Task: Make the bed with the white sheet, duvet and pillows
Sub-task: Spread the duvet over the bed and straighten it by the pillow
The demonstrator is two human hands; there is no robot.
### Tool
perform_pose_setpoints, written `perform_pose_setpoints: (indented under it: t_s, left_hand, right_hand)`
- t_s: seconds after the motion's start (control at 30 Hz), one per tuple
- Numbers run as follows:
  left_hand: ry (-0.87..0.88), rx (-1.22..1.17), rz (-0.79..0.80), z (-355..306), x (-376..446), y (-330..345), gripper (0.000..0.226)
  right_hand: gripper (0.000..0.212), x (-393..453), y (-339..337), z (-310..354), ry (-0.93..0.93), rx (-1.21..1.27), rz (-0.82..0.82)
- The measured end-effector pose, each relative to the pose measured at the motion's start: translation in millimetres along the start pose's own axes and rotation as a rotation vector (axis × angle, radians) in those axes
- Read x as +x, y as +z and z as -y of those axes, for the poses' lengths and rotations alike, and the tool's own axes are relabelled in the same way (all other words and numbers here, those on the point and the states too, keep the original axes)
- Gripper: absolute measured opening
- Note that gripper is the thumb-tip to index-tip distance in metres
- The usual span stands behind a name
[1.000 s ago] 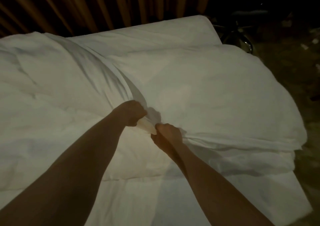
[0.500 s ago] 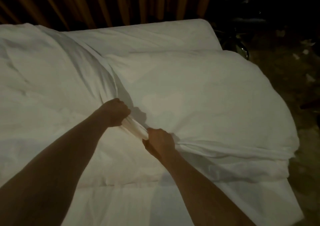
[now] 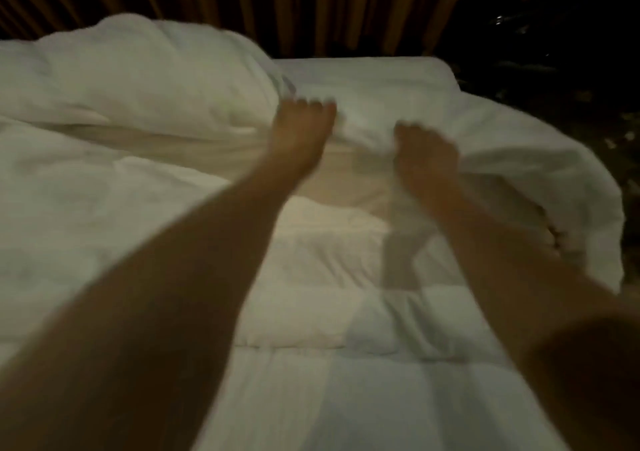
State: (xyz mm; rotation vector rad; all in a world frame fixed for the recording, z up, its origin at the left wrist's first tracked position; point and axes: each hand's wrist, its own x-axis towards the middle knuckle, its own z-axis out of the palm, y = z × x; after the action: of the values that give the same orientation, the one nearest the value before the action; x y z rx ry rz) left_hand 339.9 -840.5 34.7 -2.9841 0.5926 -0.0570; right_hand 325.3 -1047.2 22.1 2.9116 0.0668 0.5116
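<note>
head view, heavy motion blur. my left hand (image 3: 302,128) and right hand (image 3: 424,153) are both out over the bed, at the folded edge of the white duvet (image 3: 450,121), which is bunched across the far half of the mattress (quilted layer (image 3: 311,312) bare in front). fingers look partly extended, but i cannot tell whether either hand has hold of cloth. brown curtain (image 3: 277,7) behind.

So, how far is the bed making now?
Done: a white quilted layer lies flat over the near part of the bed. In hand: the left hand and right hand reach into the bunched duvet; blur hides the grip. Left: spreading that duvet; I cannot make out any pillows for certain.
</note>
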Motion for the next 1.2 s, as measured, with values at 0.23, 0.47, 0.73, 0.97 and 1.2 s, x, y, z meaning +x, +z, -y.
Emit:
perform_pose_setpoints:
  t_s: [0.23,0.47,0.73,0.97,1.2]
  left_hand:
    - [0.129,-0.035,0.411,-36,-145,196,0.025]
    - [0.074,-0.023,0.200,-43,-108,127,0.020]
    - [0.047,-0.113,0.377,-58,-161,182,0.047]
    - [0.102,-0.006,0.338,-58,-140,141,0.034]
    - [0.237,0.290,0.529,-22,-113,125,0.039]
  right_hand:
    - [0.032,-221,108,53,-0.134,0.400,0.757]
    - [0.036,-169,77,29,-0.114,0.230,0.784]
    - [0.031,-252,95,48,-0.208,0.397,0.724]
    - [0.031,-189,76,60,-0.455,0.282,0.865]
    - [0.058,-162,68,145,-0.451,0.585,0.698]
